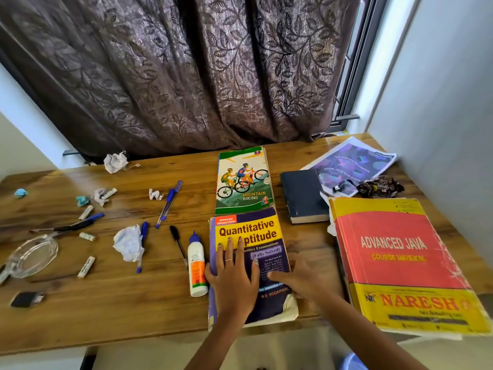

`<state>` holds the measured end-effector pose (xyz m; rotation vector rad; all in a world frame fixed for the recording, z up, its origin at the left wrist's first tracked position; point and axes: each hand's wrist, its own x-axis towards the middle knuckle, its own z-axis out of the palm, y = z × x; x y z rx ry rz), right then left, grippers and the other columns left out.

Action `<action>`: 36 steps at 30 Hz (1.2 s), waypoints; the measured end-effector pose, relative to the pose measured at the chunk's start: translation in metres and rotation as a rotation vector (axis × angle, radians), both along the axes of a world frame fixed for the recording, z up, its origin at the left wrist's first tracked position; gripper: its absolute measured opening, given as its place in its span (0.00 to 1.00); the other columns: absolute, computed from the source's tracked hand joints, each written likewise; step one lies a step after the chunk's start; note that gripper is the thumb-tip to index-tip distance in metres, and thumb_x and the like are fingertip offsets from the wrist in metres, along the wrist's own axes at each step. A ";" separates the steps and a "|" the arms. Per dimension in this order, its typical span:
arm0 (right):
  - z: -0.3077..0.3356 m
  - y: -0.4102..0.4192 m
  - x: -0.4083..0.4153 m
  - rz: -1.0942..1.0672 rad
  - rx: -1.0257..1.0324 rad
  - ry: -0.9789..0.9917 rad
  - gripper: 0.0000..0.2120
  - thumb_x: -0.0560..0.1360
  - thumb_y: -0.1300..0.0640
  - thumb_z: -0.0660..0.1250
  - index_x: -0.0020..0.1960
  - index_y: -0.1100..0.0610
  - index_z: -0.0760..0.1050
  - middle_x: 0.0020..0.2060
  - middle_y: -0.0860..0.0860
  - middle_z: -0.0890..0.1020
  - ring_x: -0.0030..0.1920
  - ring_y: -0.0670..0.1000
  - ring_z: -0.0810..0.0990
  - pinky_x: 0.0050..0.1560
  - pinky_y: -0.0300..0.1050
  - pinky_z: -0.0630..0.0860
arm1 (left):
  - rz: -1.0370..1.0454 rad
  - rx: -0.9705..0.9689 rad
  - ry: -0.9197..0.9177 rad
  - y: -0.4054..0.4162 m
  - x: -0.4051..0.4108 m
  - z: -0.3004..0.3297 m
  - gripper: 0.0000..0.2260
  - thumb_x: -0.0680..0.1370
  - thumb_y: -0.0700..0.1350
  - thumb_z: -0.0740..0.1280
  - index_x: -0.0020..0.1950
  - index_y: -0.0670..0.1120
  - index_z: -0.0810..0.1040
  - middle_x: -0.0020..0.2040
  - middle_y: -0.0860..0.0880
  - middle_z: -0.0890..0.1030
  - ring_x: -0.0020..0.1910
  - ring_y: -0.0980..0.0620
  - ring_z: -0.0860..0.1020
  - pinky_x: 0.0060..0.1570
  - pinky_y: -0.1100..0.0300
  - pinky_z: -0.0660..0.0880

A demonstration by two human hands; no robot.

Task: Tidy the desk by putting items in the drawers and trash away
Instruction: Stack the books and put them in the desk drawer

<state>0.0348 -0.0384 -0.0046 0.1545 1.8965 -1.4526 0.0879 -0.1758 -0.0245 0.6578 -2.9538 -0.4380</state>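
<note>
A thick purple and yellow "Quantitative Aptitude" book (250, 231) lies at the desk's front edge. My left hand (233, 276) rests flat on its cover, fingers spread, thumb at the spine side. My right hand (301, 279) is blurred, fingers apart over the book's right edge; I cannot tell whether it touches. A white glue bottle (197, 265) lies just left of the book. Crumpled paper balls (129, 243) (115, 162), several pens (168, 203) (142, 245) and small paper scraps are scattered over the left half of the wooden desk (120, 311).
Behind the book lies a "Mountain Biking" book (242, 180); a dark notebook (304, 196), a printed purple sheet (352, 161), a black wrapper (380, 186) and a red "Advanced Java" book (400, 260) fill the right. A glass ashtray (32, 256) sits at left. A curtain hangs behind.
</note>
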 end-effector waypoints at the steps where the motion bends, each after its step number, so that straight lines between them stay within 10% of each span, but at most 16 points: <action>1: 0.002 0.000 0.001 0.022 0.020 0.041 0.25 0.69 0.54 0.74 0.62 0.55 0.67 0.48 0.50 0.82 0.44 0.48 0.83 0.41 0.43 0.81 | 0.003 -0.002 -0.005 -0.001 0.001 0.000 0.26 0.75 0.60 0.52 0.68 0.49 0.72 0.66 0.46 0.75 0.65 0.44 0.74 0.56 0.36 0.70; 6: 0.014 0.008 0.017 0.075 -0.052 0.194 0.17 0.75 0.54 0.68 0.59 0.50 0.66 0.47 0.44 0.77 0.47 0.45 0.80 0.37 0.34 0.77 | 0.027 0.045 0.059 0.000 0.002 0.004 0.26 0.75 0.60 0.52 0.68 0.50 0.73 0.68 0.46 0.74 0.66 0.43 0.73 0.57 0.37 0.70; 13: 0.027 0.024 0.024 -0.023 -0.361 0.180 0.24 0.70 0.54 0.70 0.64 0.56 0.69 0.57 0.56 0.80 0.54 0.54 0.82 0.47 0.47 0.81 | 0.215 0.440 0.434 0.004 0.006 0.026 0.25 0.78 0.55 0.61 0.73 0.47 0.63 0.74 0.46 0.62 0.72 0.47 0.62 0.63 0.48 0.68; 22: 0.090 0.093 0.015 0.037 -0.543 0.343 0.18 0.74 0.59 0.69 0.62 0.57 0.72 0.55 0.57 0.82 0.56 0.57 0.81 0.52 0.51 0.80 | 0.362 1.648 0.182 0.014 0.005 0.087 0.11 0.73 0.50 0.68 0.51 0.47 0.82 0.47 0.47 0.85 0.44 0.49 0.83 0.50 0.51 0.76; 33: 0.118 0.185 -0.007 -0.236 -0.503 0.370 0.20 0.68 0.57 0.73 0.57 0.56 0.70 0.54 0.54 0.83 0.51 0.56 0.83 0.44 0.49 0.82 | 0.151 1.955 0.103 0.108 -0.031 0.126 0.12 0.74 0.52 0.64 0.45 0.48 0.85 0.45 0.46 0.86 0.37 0.49 0.84 0.34 0.56 0.81; 36: 0.112 0.218 -0.015 -0.311 -0.465 0.418 0.37 0.55 0.46 0.82 0.59 0.57 0.71 0.52 0.56 0.83 0.49 0.56 0.84 0.42 0.48 0.82 | 0.078 1.850 0.055 0.137 -0.050 0.120 0.10 0.76 0.49 0.65 0.53 0.48 0.82 0.50 0.45 0.85 0.41 0.50 0.84 0.37 0.57 0.81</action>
